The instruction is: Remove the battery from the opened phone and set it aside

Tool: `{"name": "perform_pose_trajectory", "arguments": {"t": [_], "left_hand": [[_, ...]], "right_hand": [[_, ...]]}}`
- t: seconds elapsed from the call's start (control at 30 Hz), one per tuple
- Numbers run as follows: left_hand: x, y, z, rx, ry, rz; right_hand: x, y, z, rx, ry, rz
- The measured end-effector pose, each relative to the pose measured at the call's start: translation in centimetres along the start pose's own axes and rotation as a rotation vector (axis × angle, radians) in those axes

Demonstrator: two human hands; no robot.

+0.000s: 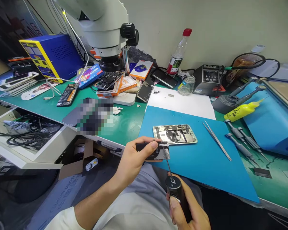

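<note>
My left hand (136, 156) is closed around a black phone battery (150, 154), thumb on top, just past the near edge of the blue mat. In my right hand (190, 206) is a black cylindrical power tool (174, 187) with a long thin metal shaft, my thumb by its button. The shaft's tip reaches the battery's right end, where a pale strip shows; whether it touches cannot be made out. Beyond the battery lies an opened phone housing (189, 135) with its inner parts exposed, flat on the blue mat (182, 172).
Tweezers (216, 140) lie on the mat's right side. Farther right are several grey screwdrivers (241, 147) and a yellow bottle (242, 111). A microscope (103, 32) overhangs phone parts and boxes. A glass jar (186, 85) stands behind white paper (182, 101). An open drawer (45, 150) juts out left.
</note>
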State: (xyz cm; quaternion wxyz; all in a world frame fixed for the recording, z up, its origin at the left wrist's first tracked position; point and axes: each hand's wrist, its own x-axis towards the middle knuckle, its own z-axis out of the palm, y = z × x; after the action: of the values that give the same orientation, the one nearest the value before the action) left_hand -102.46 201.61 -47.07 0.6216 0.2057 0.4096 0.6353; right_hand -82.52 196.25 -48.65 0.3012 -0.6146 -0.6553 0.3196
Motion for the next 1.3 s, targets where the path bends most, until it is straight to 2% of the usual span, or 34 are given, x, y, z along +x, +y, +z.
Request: {"name": "perform_pose_trajectory", "arguments": {"t": [0.13,0.33,0.53,0.67,0.83,1.07,1.3], "left_hand": [[0.1,0.2,0.0,-0.007,0.0,-0.032],[0.0,0.2,-0.2,0.047,0.012,-0.031],[-0.3,0.2,0.0,0.14,0.01,0.019],[-0.3,0.3,0.1,0.15,0.015,0.012],[-0.3,0.1,-0.2,0.07,-0.014,-0.064],[-0.2,-0.1,-0.3,0.124,0.016,-0.014],[-0.4,-0.6,-0.5,0.073,0.041,0.018]], "right_hand": [[0.1,0.1,0.2,0.051,-0.018,0.022],[0.0,0.4,0.0,0.174,-0.053,0.151],[1.1,1.7,-1.2,0.088,-0.108,0.078],[0.9,1.5,-1.4,0.065,-0.07,0.086],[0.3,0.6,-0.5,0.063,0.028,0.116],[-0.1,-0.3,0.5,0.046,0.103,0.081],[-0.2,-1.4,0.8,0.119,0.098,0.111]]}}
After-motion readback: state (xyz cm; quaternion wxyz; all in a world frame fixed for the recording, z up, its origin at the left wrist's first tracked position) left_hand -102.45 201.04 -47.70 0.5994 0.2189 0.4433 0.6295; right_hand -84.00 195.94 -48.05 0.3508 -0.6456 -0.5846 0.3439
